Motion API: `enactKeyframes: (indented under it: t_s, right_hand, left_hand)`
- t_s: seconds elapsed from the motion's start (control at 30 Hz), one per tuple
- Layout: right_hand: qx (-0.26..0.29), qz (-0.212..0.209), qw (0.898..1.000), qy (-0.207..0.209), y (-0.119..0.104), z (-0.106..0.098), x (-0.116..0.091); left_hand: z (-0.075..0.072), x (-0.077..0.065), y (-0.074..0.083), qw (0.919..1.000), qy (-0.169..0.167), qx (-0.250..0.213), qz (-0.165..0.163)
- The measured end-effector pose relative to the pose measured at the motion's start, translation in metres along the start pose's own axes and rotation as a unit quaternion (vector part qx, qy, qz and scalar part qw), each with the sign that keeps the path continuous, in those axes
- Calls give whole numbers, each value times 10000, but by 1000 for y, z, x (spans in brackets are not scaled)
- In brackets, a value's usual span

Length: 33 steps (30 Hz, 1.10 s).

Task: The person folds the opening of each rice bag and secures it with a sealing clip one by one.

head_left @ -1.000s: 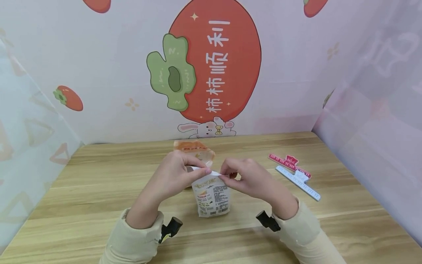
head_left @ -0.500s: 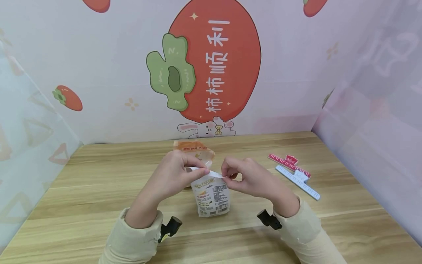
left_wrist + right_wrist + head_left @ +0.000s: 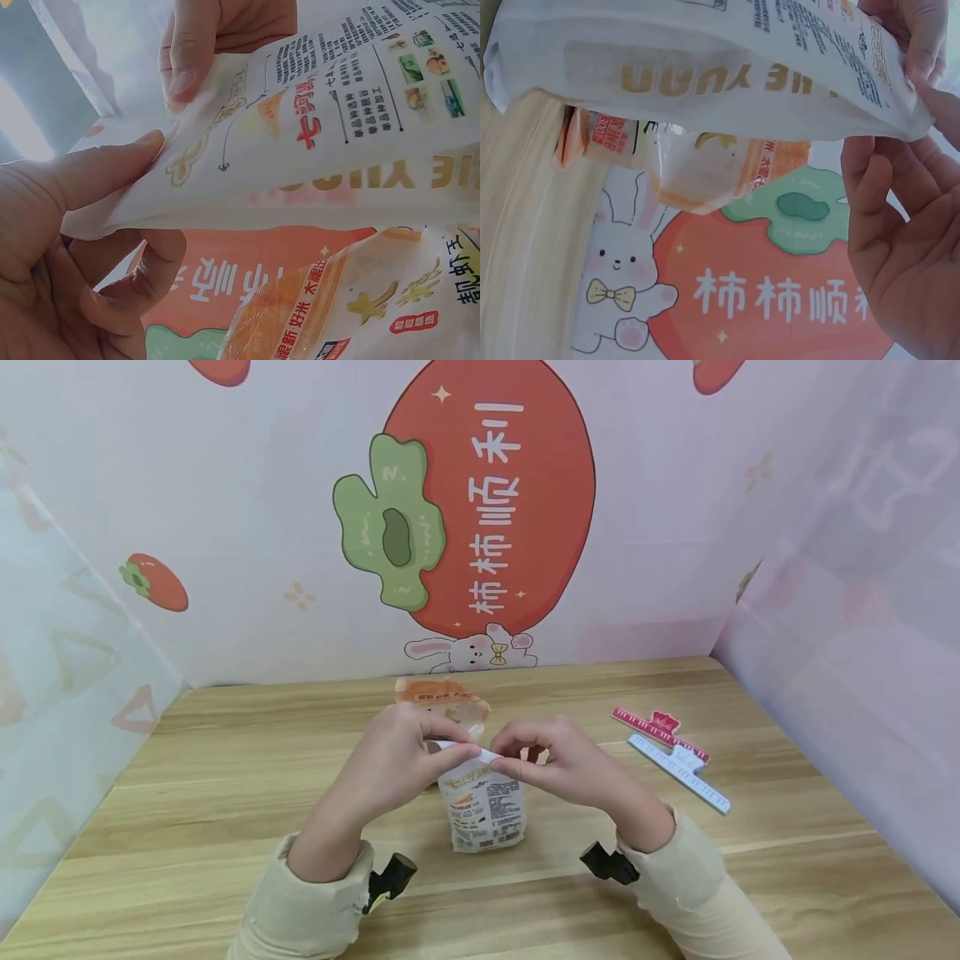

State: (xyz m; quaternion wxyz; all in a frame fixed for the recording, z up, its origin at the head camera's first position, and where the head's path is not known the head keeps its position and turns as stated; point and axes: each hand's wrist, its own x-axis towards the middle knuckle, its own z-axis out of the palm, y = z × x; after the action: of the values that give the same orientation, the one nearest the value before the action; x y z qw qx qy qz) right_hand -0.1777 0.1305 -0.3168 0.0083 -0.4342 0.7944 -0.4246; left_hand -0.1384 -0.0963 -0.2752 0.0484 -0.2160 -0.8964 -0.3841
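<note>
A white printed food bag (image 3: 483, 814) stands upright on the table in the head view, its top edge held by both hands. My left hand (image 3: 401, 752) pinches the left part of that edge, thumb on the near side. Close to it, my right hand (image 3: 558, 764) pinches the edge further right. In the left wrist view, the left thumb lies on the bag's printed face (image 3: 300, 127) and the other fingers curl beneath the edge. The right wrist view shows the bag (image 3: 675, 60) with gold letters and the right hand (image 3: 911, 232) at its top corner.
Behind the white bag stands an orange-and-clear printed bag (image 3: 442, 693), partly hidden by the left hand. To the right on the wooden table (image 3: 225, 777) lie a red clip (image 3: 648, 729) and a light blue clip (image 3: 678, 772), side by side. A printed backdrop (image 3: 637, 568) borders the table.
My right hand first shifts slightly right along the bag's top edge, then back left, bringing its fingertips nearer the left hand. The left hand keeps its pinch; the clips stay put.
</note>
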Motion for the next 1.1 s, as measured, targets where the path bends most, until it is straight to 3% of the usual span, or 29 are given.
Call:
enactKeyframes:
  t_s: [0.5, 0.83, 1.1]
  right_hand:
    - [-594, 679, 9959, 112, -15, -4, 1]
    - [-568, 666, 9961, -130, -15, -8, -1]
    - [-622, 602, 9961, -160, -14, -10, -2]
  left_hand:
    - [2, -1, 3, 9987, 235, 382, 242]
    - [6, -5, 7, 9950, 506, 716, 485]
    - [5, -3, 4, 9969, 392, 490, 464]
